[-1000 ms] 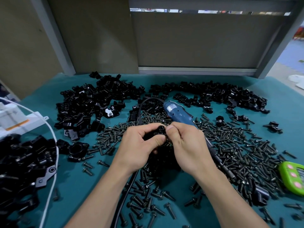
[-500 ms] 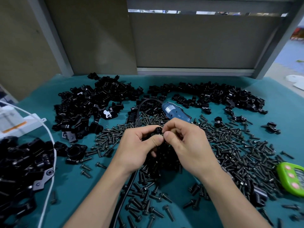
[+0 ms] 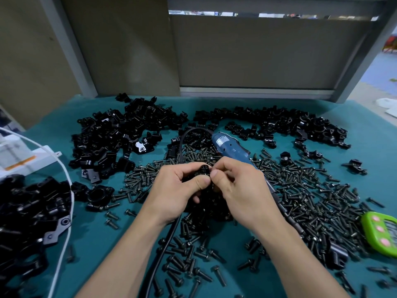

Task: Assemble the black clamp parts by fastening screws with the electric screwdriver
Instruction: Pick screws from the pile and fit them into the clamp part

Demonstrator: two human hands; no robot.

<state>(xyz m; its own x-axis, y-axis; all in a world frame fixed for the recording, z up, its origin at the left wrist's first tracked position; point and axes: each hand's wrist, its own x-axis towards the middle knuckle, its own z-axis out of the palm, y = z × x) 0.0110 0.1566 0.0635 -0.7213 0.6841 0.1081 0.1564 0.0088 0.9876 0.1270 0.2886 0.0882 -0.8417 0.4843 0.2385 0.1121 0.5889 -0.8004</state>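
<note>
The left hand [image 3: 178,188] holds a small black clamp part [image 3: 202,171] above the middle of the teal-covered counter [image 3: 94,246]. Its grip is curled round the part, thumb lying across the front and fingers wrapped behind. The right hand [image 3: 240,190] meets it from the other side. Its grip is pinched, thumb and forefinger tips pressed against the upper end of the same part. Whether a screw sits between those tips is too small to tell.

Just beyond the hands, the blue electric screwdriver [image 3: 229,147] lies on the counter among the screws, untouched. Its dark shaft [image 3: 279,203] passes under the right hand towards the right. Its black cord [image 3: 171,233] loops from the rear end and runs back under the left forearm.

Loose dark metal screws [image 3: 311,190] cover the counter round and below the hands, thickest on the right. 3 heaps of black clamp pieces lie about. 1 heap [image 3: 120,134] is at the back left, 1 long heap [image 3: 279,123] runs along the back right, and 1 heap [image 3: 28,211] lies at the near left edge. A thin white cable [image 3: 68,203] curves over that near heap, beside a white box [image 3: 19,155]. A green plastic device with pink buttons [image 3: 380,231] lies at the right edge.
</note>
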